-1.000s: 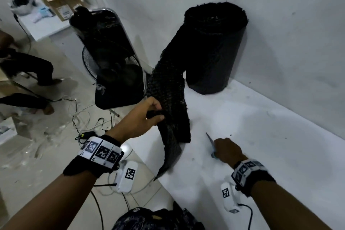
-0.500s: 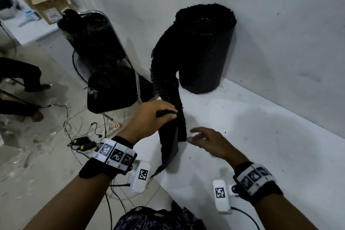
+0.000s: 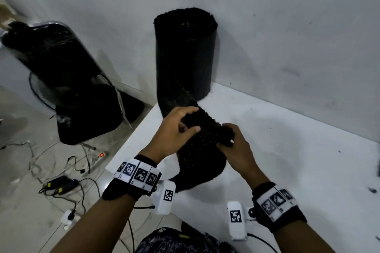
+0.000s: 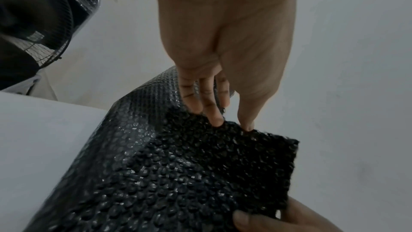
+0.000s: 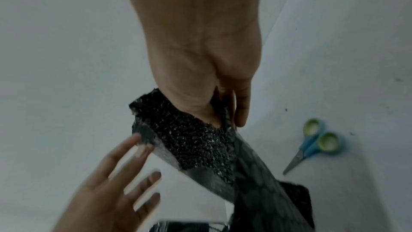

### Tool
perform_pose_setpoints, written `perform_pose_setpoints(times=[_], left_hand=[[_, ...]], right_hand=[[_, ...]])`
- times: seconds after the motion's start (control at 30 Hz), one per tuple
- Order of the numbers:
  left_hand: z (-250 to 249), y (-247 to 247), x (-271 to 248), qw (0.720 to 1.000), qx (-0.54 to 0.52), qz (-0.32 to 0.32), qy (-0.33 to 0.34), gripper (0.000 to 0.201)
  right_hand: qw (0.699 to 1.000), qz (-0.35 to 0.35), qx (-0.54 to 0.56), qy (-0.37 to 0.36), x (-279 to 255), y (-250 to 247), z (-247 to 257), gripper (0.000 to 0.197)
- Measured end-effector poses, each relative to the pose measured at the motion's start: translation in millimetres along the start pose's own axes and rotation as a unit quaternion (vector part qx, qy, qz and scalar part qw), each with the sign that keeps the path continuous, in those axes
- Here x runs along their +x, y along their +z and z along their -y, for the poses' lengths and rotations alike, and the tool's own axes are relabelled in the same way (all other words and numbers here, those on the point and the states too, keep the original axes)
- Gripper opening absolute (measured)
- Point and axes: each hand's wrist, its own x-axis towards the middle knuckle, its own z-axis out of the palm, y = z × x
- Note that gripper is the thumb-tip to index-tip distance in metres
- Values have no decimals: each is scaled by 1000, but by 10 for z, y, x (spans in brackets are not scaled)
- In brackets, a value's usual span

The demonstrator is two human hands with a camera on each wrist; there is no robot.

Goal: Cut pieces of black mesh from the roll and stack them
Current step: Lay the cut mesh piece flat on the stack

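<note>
The black mesh (image 3: 202, 146), a bubbled sheet, ran off the upright roll (image 3: 186, 53) that stood on the white table (image 3: 298, 160) against the wall (image 3: 287, 26). Its loose end was lifted above the tabletop between both hands, sagging in a fold toward the table's near edge.

The left hand (image 3: 174, 129) gripped the sheet's left side, thumb over the top and fingers curled onto the material; in the left wrist view its fingertips (image 4: 217, 121) pressed into the mesh edge. The right hand (image 3: 236, 150) pinched the right side, thumb on top and fingers underneath, clamped on the sheet; the right wrist view showed that pinch closely, though blurred.

Blue scissors with green-lined handles (image 5: 312, 144) lay closed on the table, apart from the hands, visible only in the right wrist view.

Beyond the table's left edge, on the floor, stood a fan wrapped in clear plastic (image 3: 61, 80), with a power strip (image 3: 98, 156) and tangled cables (image 3: 61, 185) near it.
</note>
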Motion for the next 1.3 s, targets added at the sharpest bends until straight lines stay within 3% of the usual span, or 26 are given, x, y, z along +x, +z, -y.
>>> perform_pose_setpoints(times=[0.1, 0.2, 0.33, 0.47, 0.6, 0.73, 0.83, 0.9, 1.03, 1.17, 1.3], left_hand=[[8, 100, -23, 998, -41, -28, -32, 41], [33, 245, -67, 991, -69, -25, -110, 27], [-33, 673, -182, 971, -123, 83, -185, 31], [-339, 1021, -237, 951, -210, 164, -156, 23], [-562, 1182, -216, 946, -257, 147, -136, 13], [-686, 1328, -279, 932, -278, 130, -191, 17], [-747, 1410, -330, 937, -233, 123, -228, 13], [-757, 1429, -349, 942, -208, 115, -239, 30], [-847, 1381, -391, 950, -203, 164, -173, 47], [-930, 1418, -406, 968, -121, 195, -105, 54], [-992, 1504, -376, 987, -3, 160, -29, 26]], right_hand=[[998, -46, 46, 4, -153, -361, -37, 53], [993, -53, 106, -6, -344, -764, -1, 49], [965, -29, 262, -4, -590, -1220, 79, 53], [937, -53, 344, 33, -753, -1549, 32, 58], [937, -122, 317, 85, -884, -1793, -148, 38], [941, -33, 286, 178, -1086, -1879, -486, 57], [941, -54, 286, 170, -1188, -1934, -627, 64], [949, -68, 267, 151, -1244, -2008, -666, 64], [974, -70, 201, 83, -1372, -2167, -683, 44], [984, -75, 153, 57, -1454, -2319, -661, 37], [994, -95, -7, 45, -1491, -2464, -663, 11]])
